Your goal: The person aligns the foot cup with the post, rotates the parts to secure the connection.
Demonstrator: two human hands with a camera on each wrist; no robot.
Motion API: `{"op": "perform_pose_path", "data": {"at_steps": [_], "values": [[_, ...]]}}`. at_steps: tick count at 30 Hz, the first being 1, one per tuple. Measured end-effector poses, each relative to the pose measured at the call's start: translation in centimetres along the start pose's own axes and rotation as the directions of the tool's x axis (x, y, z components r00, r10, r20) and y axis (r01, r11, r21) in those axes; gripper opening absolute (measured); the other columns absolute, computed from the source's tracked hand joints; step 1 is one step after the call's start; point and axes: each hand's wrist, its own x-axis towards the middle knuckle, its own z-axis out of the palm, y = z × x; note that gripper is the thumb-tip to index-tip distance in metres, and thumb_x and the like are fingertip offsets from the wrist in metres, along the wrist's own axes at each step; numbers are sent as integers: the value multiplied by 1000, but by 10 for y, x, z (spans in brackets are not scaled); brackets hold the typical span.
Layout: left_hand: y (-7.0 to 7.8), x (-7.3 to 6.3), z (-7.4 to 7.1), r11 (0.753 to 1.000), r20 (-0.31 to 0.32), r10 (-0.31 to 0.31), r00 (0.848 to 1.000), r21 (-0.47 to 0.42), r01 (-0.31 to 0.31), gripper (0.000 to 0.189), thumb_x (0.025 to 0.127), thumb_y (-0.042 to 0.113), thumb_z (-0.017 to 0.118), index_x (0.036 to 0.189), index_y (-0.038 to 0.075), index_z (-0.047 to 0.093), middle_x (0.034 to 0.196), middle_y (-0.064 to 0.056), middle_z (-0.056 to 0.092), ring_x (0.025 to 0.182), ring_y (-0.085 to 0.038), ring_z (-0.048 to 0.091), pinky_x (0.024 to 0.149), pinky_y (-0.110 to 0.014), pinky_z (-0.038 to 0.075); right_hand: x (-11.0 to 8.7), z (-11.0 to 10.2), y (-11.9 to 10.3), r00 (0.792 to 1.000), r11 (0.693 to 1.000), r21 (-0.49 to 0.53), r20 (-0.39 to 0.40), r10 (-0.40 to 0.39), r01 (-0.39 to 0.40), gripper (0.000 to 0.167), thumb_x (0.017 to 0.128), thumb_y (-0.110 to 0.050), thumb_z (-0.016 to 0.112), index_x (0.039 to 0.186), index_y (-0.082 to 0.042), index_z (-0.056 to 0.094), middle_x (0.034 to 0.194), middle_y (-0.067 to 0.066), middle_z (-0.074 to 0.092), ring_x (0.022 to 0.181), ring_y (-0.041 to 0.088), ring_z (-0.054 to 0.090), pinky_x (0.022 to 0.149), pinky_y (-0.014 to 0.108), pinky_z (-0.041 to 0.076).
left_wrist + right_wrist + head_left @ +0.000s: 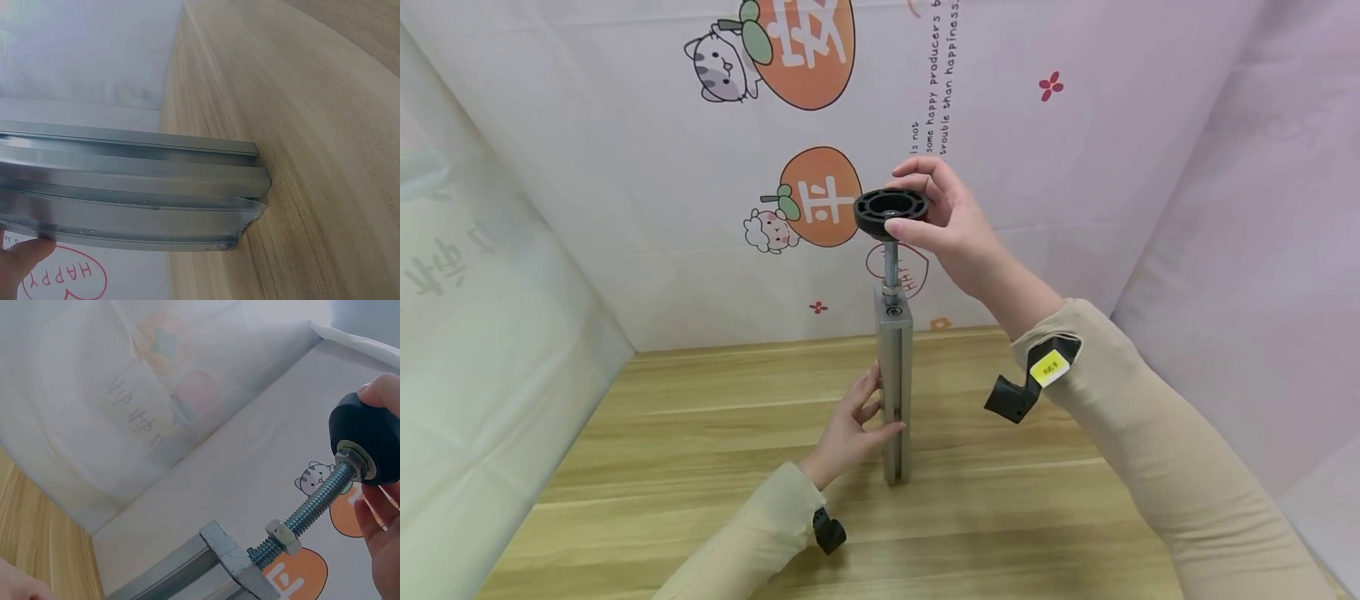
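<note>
An aluminium profile [896, 375] with slotted sides stands upright on the wooden table, capped by a flat metal end plate [234, 557]. My left hand [847, 432] grips it at the lower half, thumb in front and fingers at its left side. Above it, my right hand [958, 229] holds the round black base of a levelling foot [871, 222] between thumb and fingers. Its threaded rod [317, 501] points down, with a hex nut [284, 537] partway along. The rod's lower tip is right at the end plate, beside a bolt head [894, 311].
The wooden table [700, 467] reaches back to a printed white cloth [1000, 150], with cloth walls on both sides. A black wrist mount [1018, 396] sticks out from the right sleeve, another mount [829, 532] from the left.
</note>
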Motion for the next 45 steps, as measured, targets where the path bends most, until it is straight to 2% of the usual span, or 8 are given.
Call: {"op": "perform_pose_path", "data": {"at_steps": [7, 17, 22, 29, 34, 39, 42, 45], "values": [[1, -1, -1, 1000, 0, 10, 1000, 7, -10, 98, 80, -9, 68, 144, 47, 19, 147, -22, 30, 123, -7, 39, 101, -44, 42, -2, 9, -3, 996, 983, -183, -81, -42, 26, 44, 79, 6, 62, 118, -2, 43, 103, 2, 54, 93, 16, 54, 82, 20, 47], [3, 0, -1, 999, 3, 40, 999, 15, -40, 102, 79, -11, 68, 144, 49, 18, 148, -22, 27, 123, -2, 38, 100, -45, 43, -6, 20, -8, 966, 871, -489, -198, -166, 49, 50, 75, -10, 77, 116, -4, 48, 102, 3, 52, 96, 14, 48, 83, 25, 42], [3, 0, -1, 1000, 2, 28, 1000, 2, -28, 103, 79, -12, 68, 141, 53, 19, 149, -24, 26, 122, 2, 38, 101, -43, 43, -7, 23, -7, 948, 829, -555, -225, -225, 65, 54, 72, -14, 81, 114, -2, 49, 102, 6, 51, 98, 13, 47, 83, 27, 42], [3, -1, 0, 1000, 1, 2, 1000, 2, -2, 101, 79, -11, 68, 141, 52, 19, 149, -22, 27, 122, 1, 38, 101, -41, 42, -8, 24, -4, 931, 812, -580, -258, -257, 63, 58, 70, -15, 84, 113, -1, 49, 103, 7, 49, 96, 13, 45, 80, 26, 42], [2, -1, 1, 1000, 0, 0, 1000, 2, 0, 100, 79, -10, 68, 141, 52, 19, 149, -22, 26, 122, 0, 38, 101, -42, 43, -8, 16, -1, 946, 877, -471, -231, -227, 95, 52, 75, -8, 78, 117, -1, 48, 96, 2, 52, 91, 14, 49, 79, 26, 46], [2, -1, 1, 1000, 5, -1, 1000, -4, 1, 101, 79, -11, 68, 141, 52, 19, 150, -22, 25, 122, 2, 37, 101, -40, 43, -4, 4, 4, 991, 987, -133, -87, -101, 88, 38, 87, -9, 50, 124, -1, 43, 103, 5, 53, 92, 16, 55, 87, 27, 47], [3, -1, 1, 1000, 7, 3, 1000, -9, -3, 101, 79, -11, 68, 142, 52, 19, 149, -22, 25, 122, 1, 37, 102, -41, 42, -1, -2, 9, 998, 997, 66, 40, -45, 42, 42, 88, -15, 42, 128, -4, 40, 111, 9, 52, 99, 18, 55, 89, 27, 45], [3, -1, 1, 1000, 8, 1, 1000, -11, -1, 100, 79, -10, 68, 142, 51, 19, 149, -22, 26, 122, 1, 37, 102, -42, 41, 2, -5, 13, 990, 977, 212, 140, -28, -2, 45, 87, -20, 45, 130, -8, 40, 120, 12, 49, 107, 22, 51, 90, 29, 44]]}}
